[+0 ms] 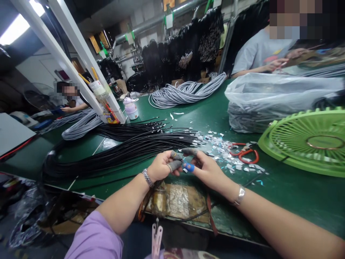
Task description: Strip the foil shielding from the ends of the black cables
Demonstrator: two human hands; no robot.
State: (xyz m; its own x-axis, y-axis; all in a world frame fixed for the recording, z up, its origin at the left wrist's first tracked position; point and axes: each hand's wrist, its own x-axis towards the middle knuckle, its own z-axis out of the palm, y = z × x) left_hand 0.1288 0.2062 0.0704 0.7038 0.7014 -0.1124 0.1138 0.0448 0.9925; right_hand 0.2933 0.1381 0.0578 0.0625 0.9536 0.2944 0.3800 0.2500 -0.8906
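Closely, left hand [161, 168] and right hand [209, 172] both pinch a thin wire end [183, 160], tiny between capped fingertips [175, 165]

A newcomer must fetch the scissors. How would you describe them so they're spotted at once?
Find the big green fan lying flat at the right of the green table. Just left of it, among silvery scraps, lie the scissors. Their red loop handles set them apart from everything nearby.

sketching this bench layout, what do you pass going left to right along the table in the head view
grey cable coil → small bottle → left hand → pinched wire end → right hand → red-handled scissors → green fan
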